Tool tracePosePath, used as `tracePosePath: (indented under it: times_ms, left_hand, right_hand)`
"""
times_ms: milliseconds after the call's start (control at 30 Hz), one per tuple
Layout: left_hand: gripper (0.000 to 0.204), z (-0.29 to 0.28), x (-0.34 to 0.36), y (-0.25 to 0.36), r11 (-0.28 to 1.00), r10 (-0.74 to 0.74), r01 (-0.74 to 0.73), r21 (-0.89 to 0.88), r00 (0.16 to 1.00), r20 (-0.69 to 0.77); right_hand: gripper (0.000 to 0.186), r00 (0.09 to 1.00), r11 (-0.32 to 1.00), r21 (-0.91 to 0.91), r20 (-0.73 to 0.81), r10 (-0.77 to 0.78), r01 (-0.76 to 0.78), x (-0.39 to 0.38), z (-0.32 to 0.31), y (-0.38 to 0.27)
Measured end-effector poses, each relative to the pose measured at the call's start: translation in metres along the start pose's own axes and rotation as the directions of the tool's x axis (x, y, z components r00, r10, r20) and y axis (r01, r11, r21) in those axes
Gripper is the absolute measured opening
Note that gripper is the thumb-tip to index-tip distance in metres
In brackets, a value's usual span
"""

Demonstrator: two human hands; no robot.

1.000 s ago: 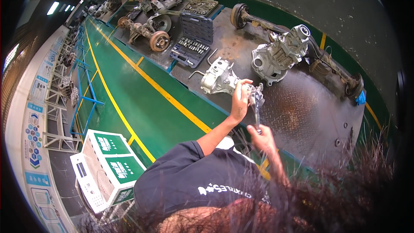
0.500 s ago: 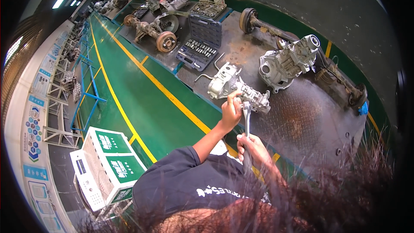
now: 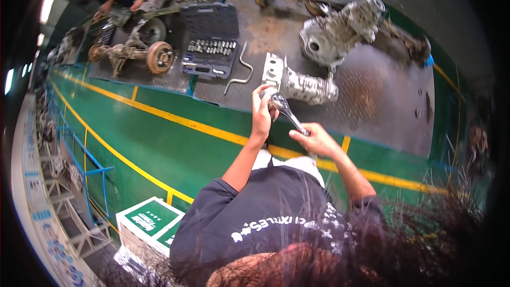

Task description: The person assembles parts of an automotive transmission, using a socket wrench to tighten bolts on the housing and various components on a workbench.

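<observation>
Closest, the right hand (image 3: 317,139) is wrapped around the handle of a long, shiny silver metal ratchet wrench (image 3: 288,110). The left hand (image 3: 261,112) has its fingers curled at the wrench's round head, but I cannot tell if they squeeze it. The green floor (image 3: 159,143) runs up to the near edge of a dark metal table (image 3: 393,122). Just past that edge lies a bumpy silver metal gearbox (image 3: 308,86). To its right, a wide stretch of table top reaches the right edge. To its left, across a small gap, is a bent silver metal rod (image 3: 246,66). Farther left is an open dark case (image 3: 212,21) with shiny sockets. Farther right sits a bigger, chunky silver metal casing (image 3: 340,32).
</observation>
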State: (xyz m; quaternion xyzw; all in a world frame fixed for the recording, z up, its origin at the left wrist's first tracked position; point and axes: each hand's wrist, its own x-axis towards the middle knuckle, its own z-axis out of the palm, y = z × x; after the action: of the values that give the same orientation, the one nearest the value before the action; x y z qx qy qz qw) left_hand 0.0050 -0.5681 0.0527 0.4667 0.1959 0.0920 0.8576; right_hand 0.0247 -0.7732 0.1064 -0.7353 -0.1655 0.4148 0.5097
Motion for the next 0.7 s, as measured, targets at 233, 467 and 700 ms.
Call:
tracePosePath:
  times_ms: [233,467,700]
  left_hand:
    - [0.032,-0.087,0.013,-0.040,0.845,-0.535,0.489,0.216,0.775,0.337]
    - [0.039,-0.089,0.051,-0.052,0.571,-0.117,-0.150,0.807,0.958,0.261]
    - [0.072,-0.082,0.151,-0.070,0.258,0.308,-0.399,0.880,0.897,0.317]
  right_hand:
    - [0.035,0.990,0.853,-0.503,-0.101,0.097,-0.135,0.011,0.027,0.027]
    - [0.051,0.785,0.882,0.425,-0.466,0.407,-0.204,0.036,0.122,0.128]
    - [0.055,0.436,0.924,0.262,-0.822,0.365,-0.278,0.166,0.109,0.223]
